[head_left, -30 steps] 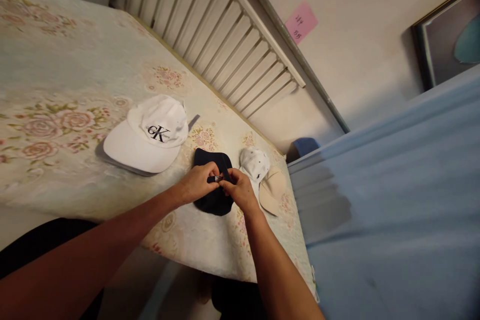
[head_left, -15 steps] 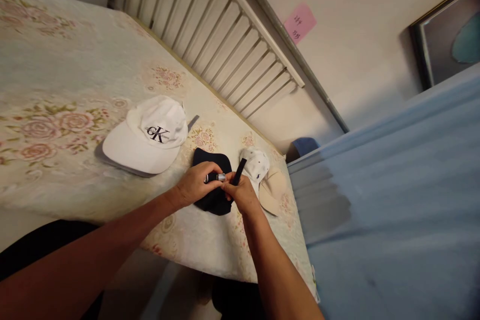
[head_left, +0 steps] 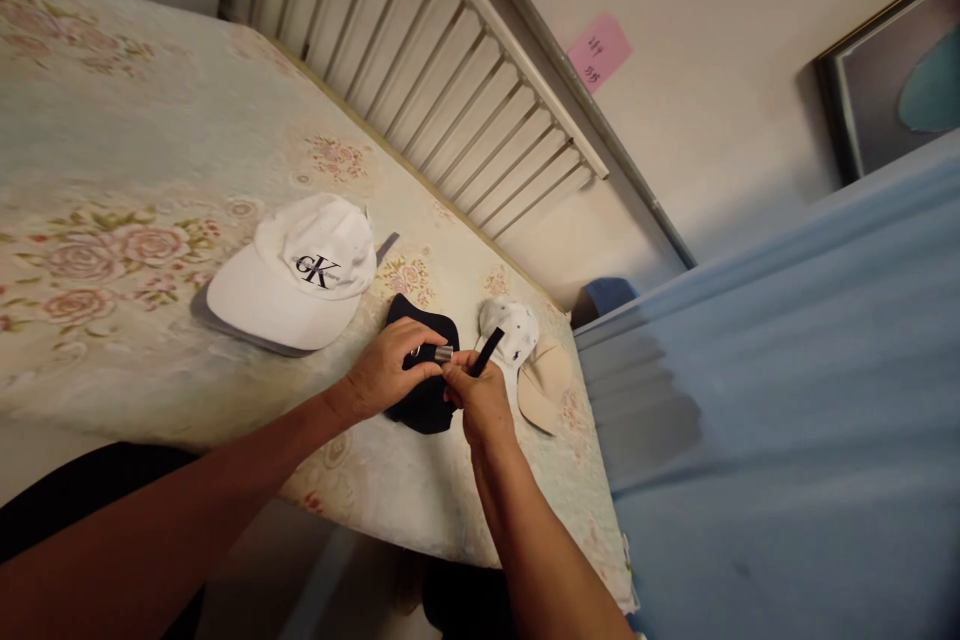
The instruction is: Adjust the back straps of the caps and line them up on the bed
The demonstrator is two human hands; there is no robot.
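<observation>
A dark navy cap (head_left: 420, 400) lies on the flowered bedspread (head_left: 112, 170) near its edge. My left hand (head_left: 382, 375) pinches the cap's metal buckle (head_left: 442, 353) from the left. My right hand (head_left: 476, 400) grips the cap's dark strap (head_left: 487, 350), whose free end sticks up and to the right past my fingers. The two hands touch over the cap. A white cap with a black logo (head_left: 296, 270) rests to the left, and a white-and-beige cap (head_left: 529, 360) lies just right of my hands.
A slatted white bed rail (head_left: 450, 70) runs along the bed's far side against the wall. A pink note (head_left: 598, 50) is stuck on the wall. Blue fabric (head_left: 787, 400) fills the right side. A blue object (head_left: 607, 295) sits in the gap beyond the bed's corner.
The strap's free end has come out from between my fingers and now sticks up to the right. The buckle shows in my left fingers. Both hands have shifted slightly.
</observation>
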